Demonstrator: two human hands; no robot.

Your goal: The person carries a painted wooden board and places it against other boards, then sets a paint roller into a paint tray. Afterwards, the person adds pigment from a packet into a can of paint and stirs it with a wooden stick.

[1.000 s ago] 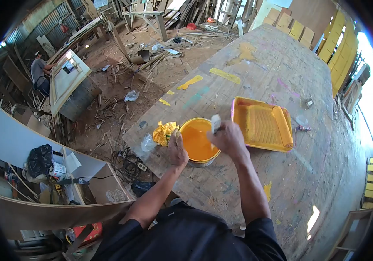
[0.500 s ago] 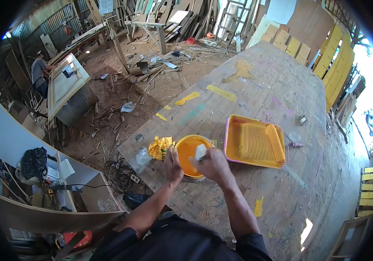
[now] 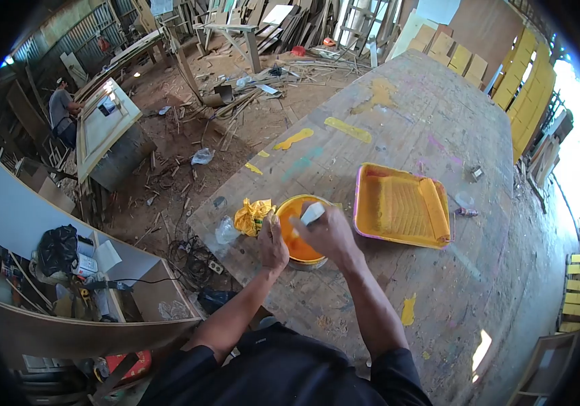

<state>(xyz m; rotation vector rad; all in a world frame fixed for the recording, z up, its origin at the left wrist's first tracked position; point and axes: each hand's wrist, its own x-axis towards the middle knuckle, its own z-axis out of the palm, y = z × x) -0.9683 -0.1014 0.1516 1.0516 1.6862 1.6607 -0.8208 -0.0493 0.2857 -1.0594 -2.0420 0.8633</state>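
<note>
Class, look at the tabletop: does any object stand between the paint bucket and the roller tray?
No visible object does: tabletop shows between the paint bucket and roller tray. The right hand, over the bucket's right side, hides part of that gap.

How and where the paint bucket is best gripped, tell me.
Grip the paint bucket under its rim on the left and right, coming from the near side. It stands upright on the table, round and open with orange paint inside, so opposite holds should keep it level. The left hand is at its left edge; the right hand hides part of the opening.
</note>
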